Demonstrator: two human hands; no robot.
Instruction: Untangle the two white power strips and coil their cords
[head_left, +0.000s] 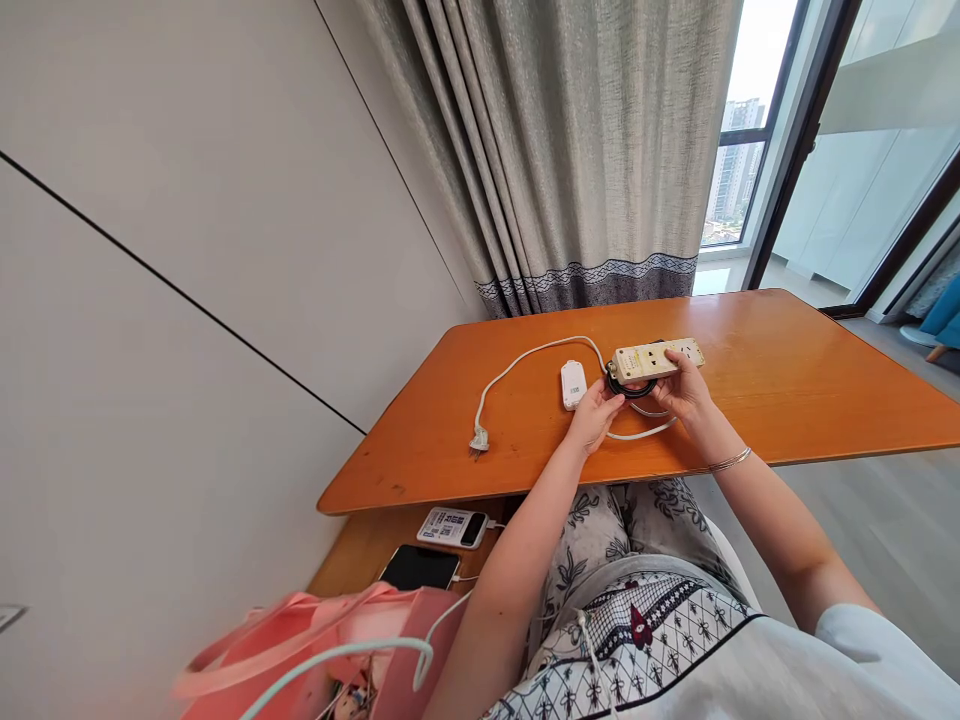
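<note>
A cream power strip [637, 362] is held tilted above the wooden table, its socket face up. My right hand [684, 388] is closed around its right part, thumb on top by the sockets. My left hand [596, 412] pinches a looped black cable [636, 393] at the strip's left end; its fingertips are partly hidden there. From that end a white cord [540, 348] curves left across the table to a plug [478, 440]. More white cord loops below the strip. A small white box [573, 384] with a printed label lies just left of my left hand.
The orange-brown table [420, 420] has its near edge at my lap. Lower left, a phone [418, 568] and a white power bank [452, 527] lie on a lower wooden surface beside a pink bag [420, 640]. A grey curtain [600, 150] hangs behind the table.
</note>
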